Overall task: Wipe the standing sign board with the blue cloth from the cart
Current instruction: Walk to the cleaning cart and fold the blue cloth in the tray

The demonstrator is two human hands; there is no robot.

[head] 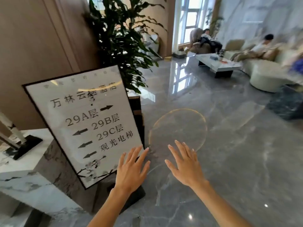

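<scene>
The standing sign board [85,122] is a black-framed white panel with Chinese text, floor numbers and arrows, leaning back at the left of the head view. Its black base [136,197] rests on the grey floor. My left hand [131,169] is spread flat with fingers apart, just in front of the board's lower right corner, holding nothing. Spread the same way a little to the right over the floor, my right hand [185,164] is also empty. No blue cloth and no cart are in view.
A marble plinth [24,177] stands left of the board, with a tall potted plant [121,43] behind it. Glossy grey floor [229,145] stretches right. At the far right are a low table [218,64], pale sofas [262,69] and seated people.
</scene>
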